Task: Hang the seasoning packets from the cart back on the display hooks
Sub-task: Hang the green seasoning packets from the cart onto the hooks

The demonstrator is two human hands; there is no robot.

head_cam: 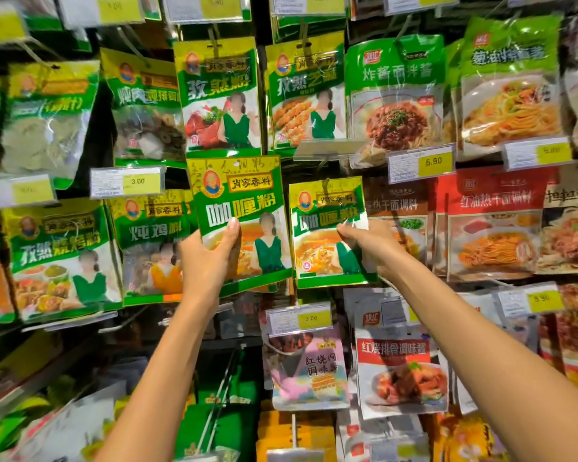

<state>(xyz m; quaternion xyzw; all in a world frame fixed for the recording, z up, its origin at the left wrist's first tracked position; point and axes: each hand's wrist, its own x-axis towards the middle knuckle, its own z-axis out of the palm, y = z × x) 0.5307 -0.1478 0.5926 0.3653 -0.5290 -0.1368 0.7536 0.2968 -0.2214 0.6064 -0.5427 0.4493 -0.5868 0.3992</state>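
Our left hand (211, 258) grips a loose packet (239, 218) by its lower edge; our right hand (364, 243) pinches the hung packet (327, 231) just beside it.

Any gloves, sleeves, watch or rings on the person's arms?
No. The left hand and right hand are bare, no gloves or visible rings; the left forearm and right forearm are uncovered to the frame edge, no sleeves, watch or bracelets.

A dark back panel (262, 38) shows behind the display; yellow price tags (432, 161) read 3.00 and 6.90 under bright shop light.
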